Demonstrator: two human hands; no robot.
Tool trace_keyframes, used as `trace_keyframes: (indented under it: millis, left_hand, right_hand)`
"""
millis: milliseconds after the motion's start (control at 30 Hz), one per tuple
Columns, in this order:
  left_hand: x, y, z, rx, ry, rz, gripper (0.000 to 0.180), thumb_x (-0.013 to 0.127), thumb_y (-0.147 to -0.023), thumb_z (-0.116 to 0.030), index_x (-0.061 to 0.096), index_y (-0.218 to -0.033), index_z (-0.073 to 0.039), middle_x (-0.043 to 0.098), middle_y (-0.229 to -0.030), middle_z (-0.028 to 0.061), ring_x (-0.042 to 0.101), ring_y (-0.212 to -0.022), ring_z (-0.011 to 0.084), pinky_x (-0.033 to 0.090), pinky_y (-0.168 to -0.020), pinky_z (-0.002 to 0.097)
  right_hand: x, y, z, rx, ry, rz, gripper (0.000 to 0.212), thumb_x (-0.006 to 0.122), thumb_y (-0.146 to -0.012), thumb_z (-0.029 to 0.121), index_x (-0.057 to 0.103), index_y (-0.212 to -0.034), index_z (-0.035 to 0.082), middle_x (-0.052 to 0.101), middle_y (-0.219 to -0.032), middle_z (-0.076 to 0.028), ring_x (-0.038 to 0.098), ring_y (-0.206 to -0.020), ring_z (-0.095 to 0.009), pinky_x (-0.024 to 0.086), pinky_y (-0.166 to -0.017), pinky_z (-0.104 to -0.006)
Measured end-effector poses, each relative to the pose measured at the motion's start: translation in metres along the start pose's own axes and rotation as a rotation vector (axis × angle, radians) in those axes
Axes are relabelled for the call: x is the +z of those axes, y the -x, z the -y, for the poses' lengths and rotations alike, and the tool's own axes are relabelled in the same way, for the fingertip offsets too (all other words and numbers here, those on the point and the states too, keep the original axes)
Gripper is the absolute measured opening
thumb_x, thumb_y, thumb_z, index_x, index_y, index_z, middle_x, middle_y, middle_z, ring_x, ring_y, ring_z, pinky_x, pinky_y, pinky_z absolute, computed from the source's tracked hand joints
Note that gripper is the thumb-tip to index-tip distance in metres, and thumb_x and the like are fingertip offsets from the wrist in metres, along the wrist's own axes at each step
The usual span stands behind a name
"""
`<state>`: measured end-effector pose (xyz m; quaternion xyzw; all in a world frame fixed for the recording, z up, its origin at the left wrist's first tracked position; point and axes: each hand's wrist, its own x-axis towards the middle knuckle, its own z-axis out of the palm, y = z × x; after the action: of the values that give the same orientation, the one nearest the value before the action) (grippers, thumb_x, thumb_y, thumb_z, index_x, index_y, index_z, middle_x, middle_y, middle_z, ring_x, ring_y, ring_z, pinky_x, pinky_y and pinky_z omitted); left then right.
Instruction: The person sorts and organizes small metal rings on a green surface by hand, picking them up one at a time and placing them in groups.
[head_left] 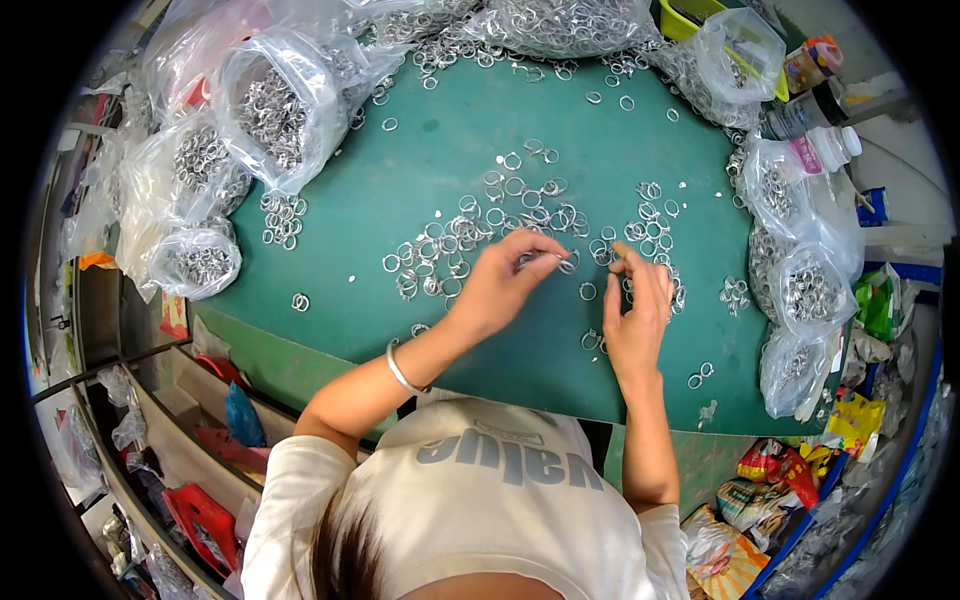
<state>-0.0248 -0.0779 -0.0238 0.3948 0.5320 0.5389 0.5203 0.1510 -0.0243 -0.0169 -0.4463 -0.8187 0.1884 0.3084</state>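
Silver-coloured metal rings (pixel 465 232) lie scattered in a loose heap on the green tabletop (pixel 450 130). My left hand (pixel 505 282), with a bangle on its wrist, pinches a small ring (pixel 568 264) between thumb and forefinger at the heap's near right side. Just to the right, my right hand (pixel 638 305) hovers low over the table with its fingers bent and the thumb apart from the forefinger. I see nothing held in it. A smaller cluster of rings (pixel 650 228) lies beyond that hand, partly covered by its fingers.
Clear plastic bags full of rings crowd the left side (pixel 272 115), the far edge (pixel 565 25) and the right side (pixel 808 290). A yellow-green basket (pixel 690 12) and bottles (pixel 830 148) stand at the far right. Open drawers (pixel 160 400) flank me at lower left; packets (pixel 775 475) lie lower right.
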Motion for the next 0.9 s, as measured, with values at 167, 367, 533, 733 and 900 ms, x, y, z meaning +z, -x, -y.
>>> trace_keyframes:
  millis: [167,367,533,733,900]
  left_hand:
    - [-0.019,0.017,-0.001,-0.502,0.874,0.170,0.017,0.052,-0.095,-0.013,0.059,-0.105,-0.001,0.062,-0.102,0.0098,0.054,-0.080,0.0100,0.048,-0.067,0.0231]
    - [-0.022,0.041,0.007,-0.553,0.901,0.064,0.022,0.051,-0.095,-0.011,0.057,-0.112,0.004,0.062,-0.105,0.0147,0.061,-0.087,0.0155,0.053,-0.073,0.0254]
    - [-0.021,0.048,0.011,-0.517,0.877,-0.046,0.023,0.053,-0.095,-0.011,0.058,-0.112,0.004,0.063,-0.111,0.0145,0.064,-0.097,0.0177,0.054,-0.084,0.0268]
    - [-0.010,0.051,0.010,-0.520,0.794,-0.046,0.024,0.057,-0.093,-0.014,0.060,-0.111,0.001,0.064,-0.108,0.0102,0.064,-0.098,0.0173,0.054,-0.085,0.0276]
    - [-0.008,0.059,-0.002,-0.561,0.710,-0.064,0.026,0.056,-0.094,-0.017,0.060,-0.112,0.001,0.065,-0.105,0.0084,0.063,-0.096,0.0151,0.052,-0.080,0.0265]
  right_hand:
    - [0.009,-0.013,0.012,-0.030,-0.008,0.152,0.047,0.063,-0.079,0.002,0.050,-0.125,0.005,0.053,-0.127,-0.013,0.046,-0.120,-0.030,0.031,-0.102,-0.0439]
    - [0.006,-0.007,-0.001,-0.181,0.150,0.248,0.036,0.064,-0.079,0.003,0.058,-0.114,0.006,0.058,-0.113,-0.009,0.051,-0.111,-0.028,0.029,-0.102,-0.0475]
    - [0.000,-0.009,0.026,0.081,-0.374,0.238,0.029,0.067,-0.077,0.000,0.063,-0.105,0.004,0.061,-0.094,-0.010,0.057,-0.090,-0.027,0.044,-0.081,-0.0375]
    - [0.006,0.002,0.051,0.097,-0.431,0.251,0.030,0.068,-0.073,-0.007,0.064,-0.101,0.003,0.060,-0.081,-0.008,0.056,-0.073,-0.020,0.046,-0.066,-0.0304]
    - [0.003,0.017,0.043,0.378,-0.748,0.236,0.031,0.064,-0.077,-0.010,0.060,-0.107,0.000,0.060,-0.082,-0.003,0.054,-0.071,-0.009,0.044,-0.065,-0.0229]
